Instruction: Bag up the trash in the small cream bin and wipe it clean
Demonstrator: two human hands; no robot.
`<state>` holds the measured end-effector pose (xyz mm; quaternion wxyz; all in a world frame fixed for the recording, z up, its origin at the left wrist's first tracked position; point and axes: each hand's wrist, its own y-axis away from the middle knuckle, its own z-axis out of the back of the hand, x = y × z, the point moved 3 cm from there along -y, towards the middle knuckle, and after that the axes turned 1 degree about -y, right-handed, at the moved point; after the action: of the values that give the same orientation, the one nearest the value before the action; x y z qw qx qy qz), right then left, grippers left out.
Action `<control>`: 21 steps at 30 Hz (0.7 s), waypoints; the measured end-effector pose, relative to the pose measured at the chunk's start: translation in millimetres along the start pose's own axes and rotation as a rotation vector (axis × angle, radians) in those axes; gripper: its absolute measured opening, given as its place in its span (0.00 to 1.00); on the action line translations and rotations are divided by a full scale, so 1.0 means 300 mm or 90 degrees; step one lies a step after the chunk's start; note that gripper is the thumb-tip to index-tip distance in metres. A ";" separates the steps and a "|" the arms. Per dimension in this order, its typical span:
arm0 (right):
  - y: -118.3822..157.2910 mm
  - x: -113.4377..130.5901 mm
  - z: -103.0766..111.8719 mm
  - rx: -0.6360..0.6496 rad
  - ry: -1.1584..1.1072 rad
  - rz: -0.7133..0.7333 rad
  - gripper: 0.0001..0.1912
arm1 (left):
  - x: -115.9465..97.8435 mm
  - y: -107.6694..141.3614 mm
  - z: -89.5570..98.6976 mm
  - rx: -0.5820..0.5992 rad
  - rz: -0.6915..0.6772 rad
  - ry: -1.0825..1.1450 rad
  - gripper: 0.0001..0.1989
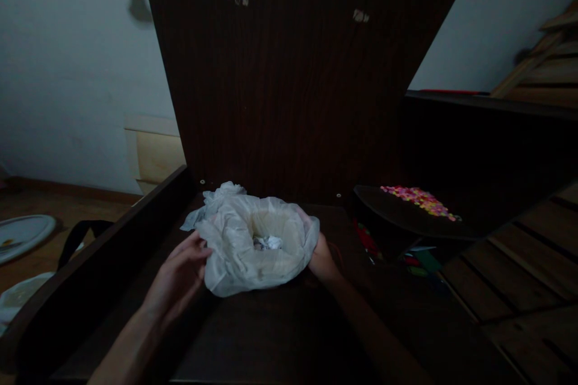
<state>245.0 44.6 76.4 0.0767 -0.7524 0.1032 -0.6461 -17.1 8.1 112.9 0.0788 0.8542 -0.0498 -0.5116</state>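
Note:
A small trash bin lined with a whitish, translucent plastic bag (235,261) stands on the dark wooden surface in front of me. The bag folds out over the rim and hides the outer walls, and a bunched part of it trails to the back left. Down inside lies some crumpled white paper (270,243). My left hand (183,267) is at the left side, fingers bent against the bag. On the opposite side my right hand (323,257) is pressed round the bag-covered rim, its fingertips mostly hidden behind the plastic.
A tall dark wooden panel (289,96) rises right behind the bin. To the right, a dark shelf (374,207) bears many small pink and yellow pieces (419,200). A raised dark edge (112,258) runs along the left. On the floor sits a white round lid or tray (43,224).

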 end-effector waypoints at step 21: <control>-0.027 0.107 0.167 0.049 0.005 -0.033 0.40 | -0.239 -0.082 -0.189 0.161 -0.178 -0.032 0.28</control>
<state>299.6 43.4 101.4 0.0883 -0.7486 0.0590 -0.6545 -0.9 49.0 196.8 -0.1022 0.8429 0.0035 -0.5282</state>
